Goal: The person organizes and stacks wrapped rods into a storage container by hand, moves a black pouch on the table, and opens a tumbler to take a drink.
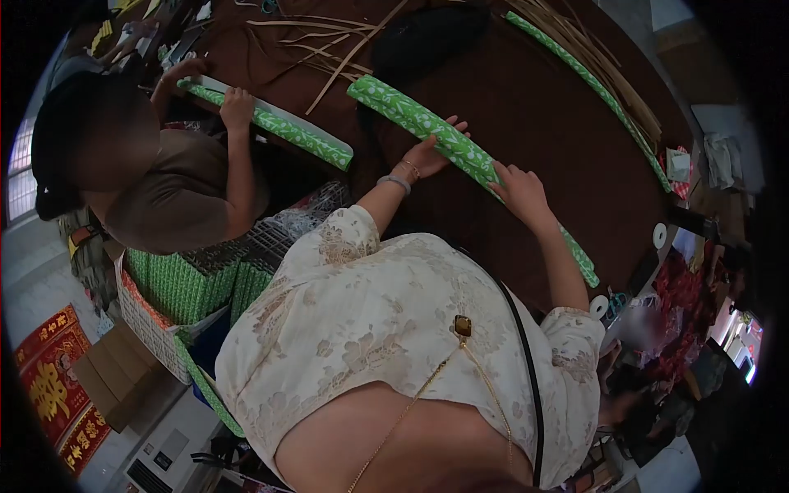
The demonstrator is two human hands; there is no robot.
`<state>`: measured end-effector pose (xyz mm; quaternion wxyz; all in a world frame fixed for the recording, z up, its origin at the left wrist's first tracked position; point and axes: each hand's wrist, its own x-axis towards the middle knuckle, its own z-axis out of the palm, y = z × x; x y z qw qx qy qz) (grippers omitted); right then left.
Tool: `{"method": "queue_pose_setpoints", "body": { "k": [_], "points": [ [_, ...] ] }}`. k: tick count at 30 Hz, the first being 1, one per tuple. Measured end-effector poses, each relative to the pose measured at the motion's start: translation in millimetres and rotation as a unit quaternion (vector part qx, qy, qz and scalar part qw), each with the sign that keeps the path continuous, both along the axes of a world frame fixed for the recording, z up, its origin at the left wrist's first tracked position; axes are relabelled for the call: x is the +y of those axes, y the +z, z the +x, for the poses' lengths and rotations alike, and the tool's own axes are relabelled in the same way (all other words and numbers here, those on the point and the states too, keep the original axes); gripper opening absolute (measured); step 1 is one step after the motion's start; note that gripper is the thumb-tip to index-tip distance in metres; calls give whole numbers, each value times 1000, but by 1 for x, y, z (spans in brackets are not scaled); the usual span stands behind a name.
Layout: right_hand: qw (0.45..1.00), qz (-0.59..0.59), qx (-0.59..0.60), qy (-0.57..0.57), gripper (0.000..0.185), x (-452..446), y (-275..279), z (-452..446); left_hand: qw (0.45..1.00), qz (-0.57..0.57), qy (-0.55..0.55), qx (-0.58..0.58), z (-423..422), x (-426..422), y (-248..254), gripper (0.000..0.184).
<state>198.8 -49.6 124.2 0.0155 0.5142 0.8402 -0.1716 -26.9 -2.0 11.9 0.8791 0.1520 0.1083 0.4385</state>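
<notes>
A long roll of green paper with a white leafy pattern (393, 105) lies slantwise in front of me, above the dark brown table. My left hand (429, 156) holds it near the middle from below, the thumb on the near side and fingertips showing past the far edge. Farther down its length, my right hand (522, 195) is closed over the top of the same roll. The roll's lower right end reaches past my right forearm.
At left, a co-worker (181, 181) handles another green roll (304, 135). A white basket (148, 312) below holds many green rolls. Brown strips (329, 41) and a thin green roll (592, 82) lie on the table (608, 181). White tape (659, 236) sits at the right edge.
</notes>
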Motion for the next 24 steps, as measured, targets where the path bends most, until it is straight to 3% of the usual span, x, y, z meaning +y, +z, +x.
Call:
{"method": "queue_pose_setpoints", "body": {
  "k": [5, 12, 14, 16, 18, 21, 24],
  "points": [
    [994, 105, 14, -35, 42, -11, -6, -14, 1000, 6, -1, 2, 0, 1, -6, 87],
    [988, 134, -13, -76, 42, -19, -12, -25, 1000, -5, 1, 2, 0, -1, -7, 87],
    [982, 185, -24, -40, 44, -15, -10, -20, 1000, -23, 8, 12, 0, -1, -7, 87],
    [982, 171, -54, -52, 42, -8, -4, -14, 999, -37, 14, 19, 1, -3, -2, 84],
    [988, -49, 127, -67, 36, 11, 11, -1, 999, -43, 16, 21, 1, -3, -3, 81],
    [983, 81, 126, -106, 33, 67, -4, 34, 1000, -19, 3, -2, -2, -3, -10, 78],
    [963, 169, 39, -207, 36, 147, -35, 90, 1000, -14, 2, -17, -3, -2, -12, 77]
  ]
}}
